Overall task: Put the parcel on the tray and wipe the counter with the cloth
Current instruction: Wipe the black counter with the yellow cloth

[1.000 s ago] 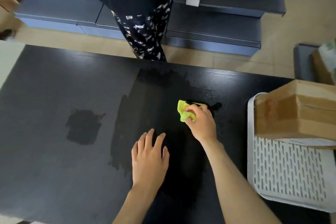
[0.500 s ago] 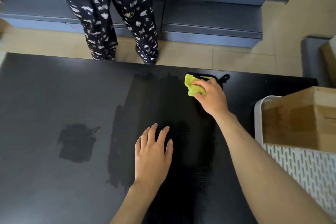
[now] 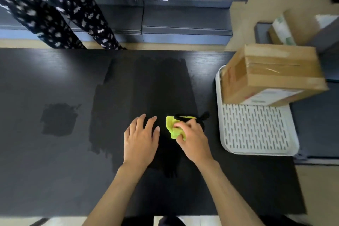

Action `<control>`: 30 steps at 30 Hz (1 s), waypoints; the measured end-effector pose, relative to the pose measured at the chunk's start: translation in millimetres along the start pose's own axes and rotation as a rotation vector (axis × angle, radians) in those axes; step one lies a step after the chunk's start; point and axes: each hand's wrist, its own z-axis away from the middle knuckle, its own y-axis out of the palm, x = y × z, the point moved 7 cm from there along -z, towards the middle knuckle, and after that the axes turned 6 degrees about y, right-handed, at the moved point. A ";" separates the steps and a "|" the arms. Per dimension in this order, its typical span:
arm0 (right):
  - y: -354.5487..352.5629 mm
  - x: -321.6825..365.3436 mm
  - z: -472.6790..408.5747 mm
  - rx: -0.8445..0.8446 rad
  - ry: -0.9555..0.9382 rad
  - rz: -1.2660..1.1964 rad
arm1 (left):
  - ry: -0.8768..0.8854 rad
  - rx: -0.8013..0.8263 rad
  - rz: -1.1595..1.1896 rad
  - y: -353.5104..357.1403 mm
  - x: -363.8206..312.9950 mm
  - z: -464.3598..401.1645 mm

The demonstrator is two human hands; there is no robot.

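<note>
- Our right hand point(image 3: 190, 137) pinches the bunched cloth point(image 3: 173, 129) mid-table point(image 3: 55, 170); the left hand point(image 3: 141, 138) rests spread at its 9 o'clock.
- We judge the cloth soft, light; grip the bunch.
- The parcel point(image 3: 271, 75) sits on the tray point(image 3: 256, 130), 2 o'clock.

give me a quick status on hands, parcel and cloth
Right hand grips cloth on counter, left hand flat beside it. Parcel on tray. Nothing in the way.

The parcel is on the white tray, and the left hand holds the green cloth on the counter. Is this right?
Not quite. In the head view the right hand holds the green cloth; the left hand lies flat on the counter. The parcel is on the white tray.
</note>
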 end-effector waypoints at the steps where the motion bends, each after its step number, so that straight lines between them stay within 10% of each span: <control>1: 2.9 -4.2 20.1 0.011 0.011 -0.005 | 0.004 0.009 -0.004 1.8 -1.8 7.6; 12: 18.4 -20.9 133.4 0.019 0.098 -0.061 | 0.016 0.033 -0.046 -3.0 -15.3 57.0; 30: -18.0 -5.0 -68.6 -0.107 0.128 -0.171 | 0.021 0.004 0.077 -27.8 3.2 -27.0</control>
